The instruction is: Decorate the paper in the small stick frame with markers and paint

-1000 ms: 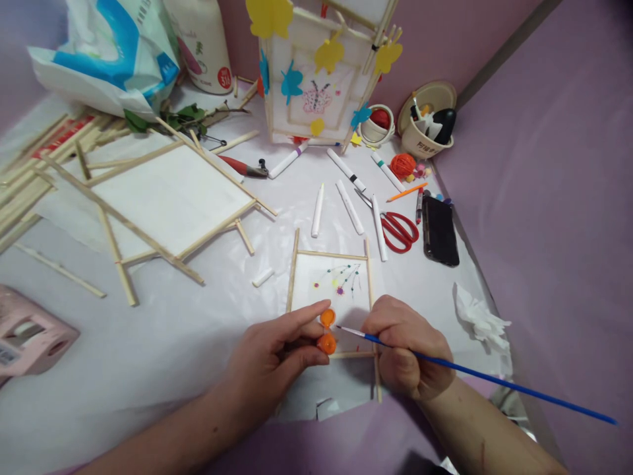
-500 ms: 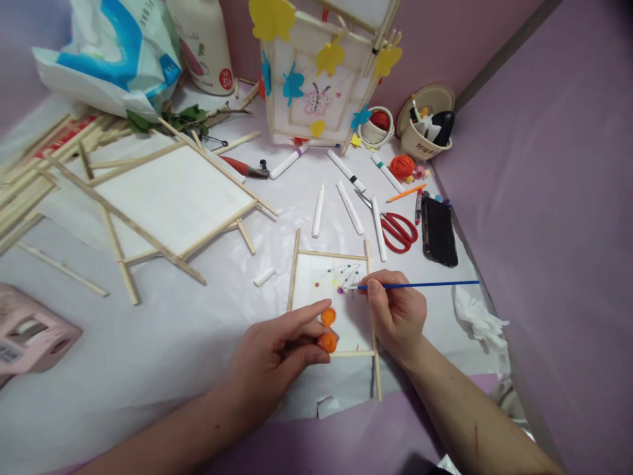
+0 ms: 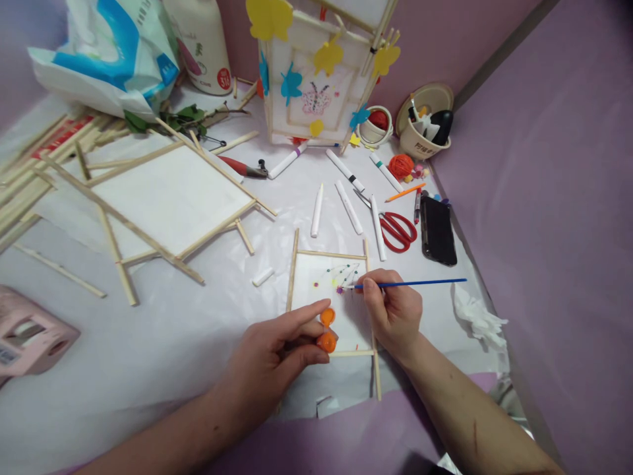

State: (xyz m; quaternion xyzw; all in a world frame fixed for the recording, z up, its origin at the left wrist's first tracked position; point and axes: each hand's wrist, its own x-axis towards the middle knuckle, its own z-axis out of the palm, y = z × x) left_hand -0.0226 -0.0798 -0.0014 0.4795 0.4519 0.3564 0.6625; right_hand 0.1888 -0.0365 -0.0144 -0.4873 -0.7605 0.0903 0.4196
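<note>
My right hand is closed round a thin blue paintbrush. The brush tip is at a small purple flower on the white paper panel, which has a wooden stick frame. Green-dotted stems and small yellow and red marks also show on the panel. Between the fingers and thumb of my left hand is a small paint pot of orange paint, its lid flipped up. That hand rests over the panel's lower left side and hides part of its frame.
Several markers and red-handled scissors lie beyond the panel, with a phone to the right. A larger stick frame is at left. Behind stands a decorated paper lantern. Crumpled tissue lies right of my hand.
The paintbrush's back end has shifted slightly left, and my right hand has moved a little with it. My left hand holds the paint pot in nearly the same place.
</note>
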